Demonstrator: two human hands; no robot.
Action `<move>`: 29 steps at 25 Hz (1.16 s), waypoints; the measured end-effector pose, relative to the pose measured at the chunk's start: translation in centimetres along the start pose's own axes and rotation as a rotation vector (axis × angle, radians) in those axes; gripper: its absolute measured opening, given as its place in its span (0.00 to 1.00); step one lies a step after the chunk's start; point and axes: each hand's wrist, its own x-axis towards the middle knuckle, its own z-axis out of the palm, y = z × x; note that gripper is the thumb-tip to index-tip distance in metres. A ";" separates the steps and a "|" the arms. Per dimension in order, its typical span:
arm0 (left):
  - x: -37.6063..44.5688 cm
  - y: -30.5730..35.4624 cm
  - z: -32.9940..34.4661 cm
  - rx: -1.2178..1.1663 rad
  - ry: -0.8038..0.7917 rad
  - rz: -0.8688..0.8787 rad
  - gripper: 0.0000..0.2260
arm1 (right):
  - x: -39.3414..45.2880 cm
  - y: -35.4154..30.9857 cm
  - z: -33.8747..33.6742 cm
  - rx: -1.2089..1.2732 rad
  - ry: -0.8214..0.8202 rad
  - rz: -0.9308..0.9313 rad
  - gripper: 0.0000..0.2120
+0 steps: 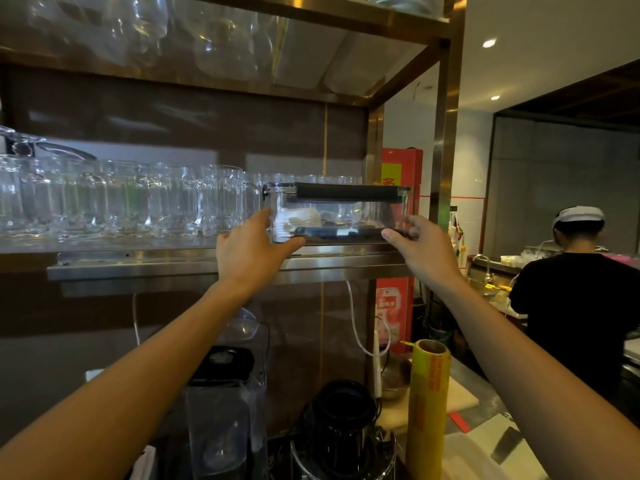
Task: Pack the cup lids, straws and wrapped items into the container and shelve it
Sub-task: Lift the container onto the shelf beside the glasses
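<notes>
Red box (401, 174) behind shelf post, above and beyond right hand (424, 249): yellow panel with red characters, cut off, unreadable. Lower red panel (391, 306) below right hand: pale characters, too blurred to read. Yellow cling-film roll (427, 407) below right hand: red print down its side, illegible.
</notes>
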 end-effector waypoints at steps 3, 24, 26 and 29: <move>0.2 -0.2 0.3 0.029 0.001 -0.006 0.38 | 0.0 0.1 0.4 -0.019 0.025 -0.003 0.24; -0.3 -1.1 0.4 0.001 0.025 0.061 0.28 | 0.1 0.1 1.4 -0.192 0.056 -0.003 0.23; -0.4 -1.3 0.3 -0.030 0.006 0.063 0.30 | 0.1 0.2 1.5 -0.206 0.055 -0.001 0.23; -0.4 -1.3 0.1 -0.029 0.000 0.076 0.30 | 0.1 0.1 1.4 -0.223 0.040 0.014 0.22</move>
